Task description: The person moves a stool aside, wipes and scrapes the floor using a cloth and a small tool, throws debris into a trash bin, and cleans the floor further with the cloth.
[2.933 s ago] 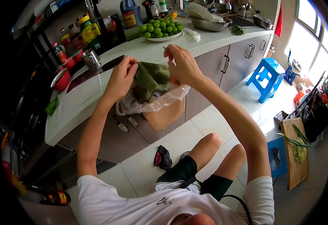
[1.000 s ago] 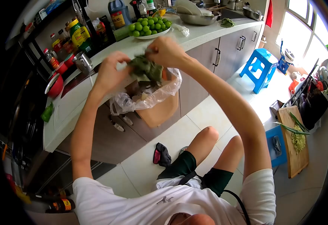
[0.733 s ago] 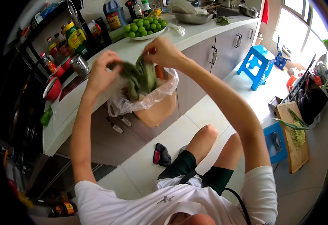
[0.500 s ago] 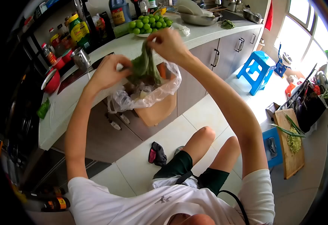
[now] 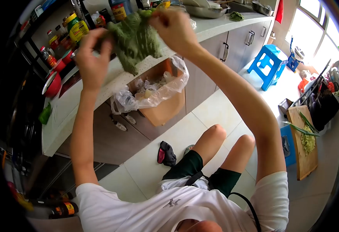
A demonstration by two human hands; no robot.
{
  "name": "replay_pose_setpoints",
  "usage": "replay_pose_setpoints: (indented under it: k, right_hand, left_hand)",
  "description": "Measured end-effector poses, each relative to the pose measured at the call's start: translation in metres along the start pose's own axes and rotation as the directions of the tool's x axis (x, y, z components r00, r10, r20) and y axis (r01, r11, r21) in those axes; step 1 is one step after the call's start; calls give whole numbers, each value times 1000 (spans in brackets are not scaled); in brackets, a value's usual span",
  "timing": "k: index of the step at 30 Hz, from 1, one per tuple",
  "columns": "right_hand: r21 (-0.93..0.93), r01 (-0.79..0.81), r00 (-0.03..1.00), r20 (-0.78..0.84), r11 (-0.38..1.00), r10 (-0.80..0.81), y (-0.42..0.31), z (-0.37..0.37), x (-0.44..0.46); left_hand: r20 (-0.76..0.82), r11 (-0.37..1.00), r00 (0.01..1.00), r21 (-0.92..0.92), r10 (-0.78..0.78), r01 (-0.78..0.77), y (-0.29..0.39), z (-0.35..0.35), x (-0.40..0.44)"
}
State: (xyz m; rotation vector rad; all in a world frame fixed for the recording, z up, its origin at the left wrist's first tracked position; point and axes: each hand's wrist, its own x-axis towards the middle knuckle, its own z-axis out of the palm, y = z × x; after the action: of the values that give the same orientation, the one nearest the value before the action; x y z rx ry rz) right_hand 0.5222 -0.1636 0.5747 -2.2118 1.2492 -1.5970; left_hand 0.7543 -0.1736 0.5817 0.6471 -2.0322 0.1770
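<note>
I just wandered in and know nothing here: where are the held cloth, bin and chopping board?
Cloth point(image 5: 135, 41): head view, middle of its spread face.
Bin point(image 5: 164, 111): head view, its outer wall.
Chopping board point(image 5: 307, 164): head view, bare wood of its top.

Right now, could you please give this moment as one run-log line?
right hand: gripping green cloth | left hand: beside cloth's edge, contact unclear | bag-lined tan bin: open, contents visible
</note>
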Motion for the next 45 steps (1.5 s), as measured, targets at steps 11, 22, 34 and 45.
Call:
replay_pose_setpoints:
  k: [11, 22, 34, 45]
  right_hand:
    - [80, 69, 977, -205, 994, -51, -3, -7, -9]
    - [-20, -55, 997, 45, 998, 56, 29, -34, -35]
    - [22, -463, 885, -53, 886, 464, 99, -174, -192]
    - [78, -955, 296, 161, 287, 942, 271, -186, -460]
  left_hand:
    - [-223, 999, 974, 13, 43, -41, 2, 3, 15]
    - [125, 998, 992, 61, 20, -28, 53, 24, 12]
    - [257, 597, 959, -753, -120, 277, 172, 219, -39]
    - [947, 534, 269, -321, 175, 782, 115, 476, -170]
